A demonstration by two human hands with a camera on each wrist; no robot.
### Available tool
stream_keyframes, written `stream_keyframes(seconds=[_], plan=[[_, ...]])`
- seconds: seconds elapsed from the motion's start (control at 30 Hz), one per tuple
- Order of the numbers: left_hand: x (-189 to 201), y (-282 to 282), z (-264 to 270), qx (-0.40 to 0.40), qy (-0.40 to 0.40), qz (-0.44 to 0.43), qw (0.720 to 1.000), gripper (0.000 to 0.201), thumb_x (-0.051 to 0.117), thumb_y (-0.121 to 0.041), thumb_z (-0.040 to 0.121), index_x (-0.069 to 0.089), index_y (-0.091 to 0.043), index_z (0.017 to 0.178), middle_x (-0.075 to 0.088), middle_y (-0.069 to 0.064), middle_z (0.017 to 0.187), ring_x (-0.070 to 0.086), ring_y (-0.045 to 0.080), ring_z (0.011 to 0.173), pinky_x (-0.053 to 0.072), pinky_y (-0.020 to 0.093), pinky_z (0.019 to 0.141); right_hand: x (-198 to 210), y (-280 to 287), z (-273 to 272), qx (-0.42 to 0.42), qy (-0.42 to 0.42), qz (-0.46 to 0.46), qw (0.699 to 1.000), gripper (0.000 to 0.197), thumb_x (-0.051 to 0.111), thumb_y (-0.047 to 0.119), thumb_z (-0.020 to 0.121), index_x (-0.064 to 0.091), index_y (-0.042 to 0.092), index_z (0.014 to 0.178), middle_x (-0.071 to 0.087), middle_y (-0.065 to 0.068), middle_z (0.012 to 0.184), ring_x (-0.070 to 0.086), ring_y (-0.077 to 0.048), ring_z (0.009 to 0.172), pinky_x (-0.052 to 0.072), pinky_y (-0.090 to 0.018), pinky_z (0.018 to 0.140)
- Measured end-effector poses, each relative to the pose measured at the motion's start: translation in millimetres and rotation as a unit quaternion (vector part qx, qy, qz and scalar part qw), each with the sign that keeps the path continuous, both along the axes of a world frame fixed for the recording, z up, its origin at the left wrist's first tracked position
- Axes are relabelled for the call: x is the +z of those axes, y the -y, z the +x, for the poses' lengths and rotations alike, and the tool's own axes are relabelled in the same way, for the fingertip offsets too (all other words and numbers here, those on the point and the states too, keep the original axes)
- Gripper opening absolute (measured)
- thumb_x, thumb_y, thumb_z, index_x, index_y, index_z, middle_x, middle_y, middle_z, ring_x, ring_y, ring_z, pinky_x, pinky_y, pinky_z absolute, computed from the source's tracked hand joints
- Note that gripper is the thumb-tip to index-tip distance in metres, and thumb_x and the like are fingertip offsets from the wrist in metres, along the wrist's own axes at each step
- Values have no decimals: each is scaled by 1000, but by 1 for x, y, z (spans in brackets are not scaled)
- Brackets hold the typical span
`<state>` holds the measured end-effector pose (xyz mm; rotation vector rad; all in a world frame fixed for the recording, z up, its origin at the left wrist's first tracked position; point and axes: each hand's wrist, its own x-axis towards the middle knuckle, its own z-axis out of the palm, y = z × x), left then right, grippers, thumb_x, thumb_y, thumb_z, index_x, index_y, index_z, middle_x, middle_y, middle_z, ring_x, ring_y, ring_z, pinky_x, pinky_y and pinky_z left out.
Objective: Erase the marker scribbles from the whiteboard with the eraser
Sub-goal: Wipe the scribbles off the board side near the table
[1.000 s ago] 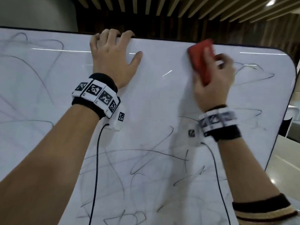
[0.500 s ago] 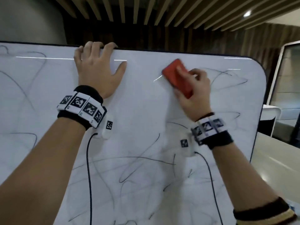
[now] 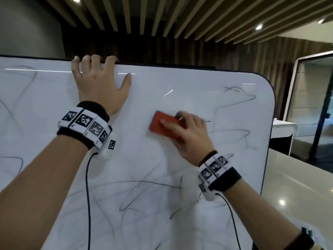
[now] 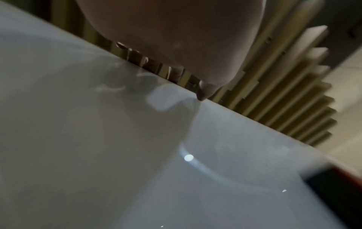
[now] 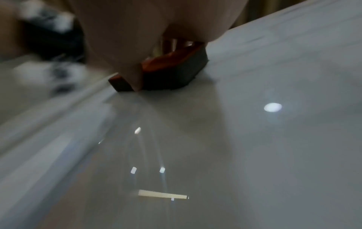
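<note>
A large whiteboard (image 3: 153, 159) fills the head view, with thin dark scribbles (image 3: 144, 192) across its lower half and more scribbles at the right (image 3: 237, 134). My right hand (image 3: 187, 136) grips a red eraser (image 3: 160, 126) and presses it flat on the board's middle. In the right wrist view the eraser (image 5: 176, 72) shows a dark felt side against the whiteboard (image 5: 235, 155). My left hand (image 3: 100, 83) lies on the board with its fingers curled over the top edge. In the left wrist view the palm (image 4: 176, 38) hovers over the whiteboard (image 4: 137, 170).
The board's rounded right corner (image 3: 270, 91) borders a pale counter (image 3: 297, 186). Behind it stand a dark slatted wall (image 3: 180, 47) and a glass booth (image 3: 315, 105). Sensor cables (image 3: 87, 195) hang from both wrists.
My right hand has slid the eraser down and left from near the top edge to the board's middle. The left hand still holds the top edge. The camera has tilted upward.
</note>
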<state>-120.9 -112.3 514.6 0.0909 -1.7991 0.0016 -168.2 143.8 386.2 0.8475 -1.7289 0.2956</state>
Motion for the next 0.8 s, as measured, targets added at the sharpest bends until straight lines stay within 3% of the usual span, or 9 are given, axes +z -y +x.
stream_keyframes(seconds=[0.1, 0.2, 0.33, 0.4, 0.47, 0.57, 0.67, 0.73, 0.8], plan=[[7, -6, 6, 9, 20, -30, 999, 56, 38, -58, 94, 55, -16, 128, 57, 20, 121, 50, 38, 119, 13, 55, 122, 62, -61, -21, -33, 11, -237, 971, 60, 69, 28, 82, 60, 29, 142, 54, -15, 128, 54, -34, 109, 45, -49, 97], [5, -27, 6, -31, 26, -53, 998, 51, 40, -54, 93, 56, -21, 129, 56, 11, 124, 51, 32, 122, 11, 53, 122, 60, -40, -24, -54, 44, -379, 923, 62, 67, 27, 84, 56, 26, 145, 51, -18, 129, 52, -37, 112, 43, -52, 101], [-5, -69, -8, -103, 26, -52, 993, 48, 37, -42, 94, 53, -25, 136, 54, 4, 134, 46, 25, 132, 11, 48, 121, -28, 60, 16, -51, 32, -159, 985, 55, 67, 16, 83, 52, 25, 135, 52, -23, 130, 50, -39, 112, 42, -52, 94], [-5, -85, -12, -114, 29, -45, 992, 48, 35, -41, 95, 53, -26, 137, 55, 3, 134, 46, 24, 132, 12, 47, 121, -58, 60, 21, -55, 8, -44, 997, 52, 71, 17, 83, 52, 28, 130, 53, -21, 131, 52, -38, 113, 43, -50, 91], [-2, -88, -15, -113, 27, -48, 992, 48, 38, -42, 94, 53, -26, 137, 56, 4, 131, 48, 26, 129, 16, 47, 120, -37, 24, 10, -52, -22, 2, 998, 51, 69, 22, 87, 51, 31, 133, 54, -20, 131, 53, -38, 113, 43, -48, 90], [-1, -84, -18, -121, 16, -59, 991, 50, 42, -49, 91, 55, -25, 133, 56, 5, 126, 50, 27, 123, 20, 46, 119, 22, -47, -16, -74, -10, -182, 980, 53, 61, 29, 90, 49, 28, 141, 51, -23, 130, 52, -41, 111, 42, -51, 92], [-6, -87, -24, -128, -3, -47, 991, 61, 44, -65, 89, 57, -24, 132, 55, 5, 126, 48, 28, 124, 21, 42, 118, 69, -102, -33, -93, 42, -385, 917, 59, 62, 28, 89, 51, 21, 146, 47, -25, 132, 50, -45, 114, 43, -59, 99], [-7, -93, -28, -143, -17, -22, 989, 68, 42, -74, 87, 58, -24, 130, 54, 5, 126, 46, 28, 126, 20, 41, 119, 67, -88, -37, -118, 44, -411, 903, 57, 62, 28, 91, 51, 18, 146, 48, -25, 132, 50, -45, 113, 43, -58, 98], [-9, -98, -31, -155, -20, -7, 988, 70, 43, -76, 86, 58, -23, 129, 53, 7, 128, 45, 30, 128, 20, 45, 120, 37, -51, -30, -113, 27, -356, 927, 57, 64, 23, 88, 53, 15, 143, 51, -27, 127, 53, -44, 108, 43, -54, 92]])
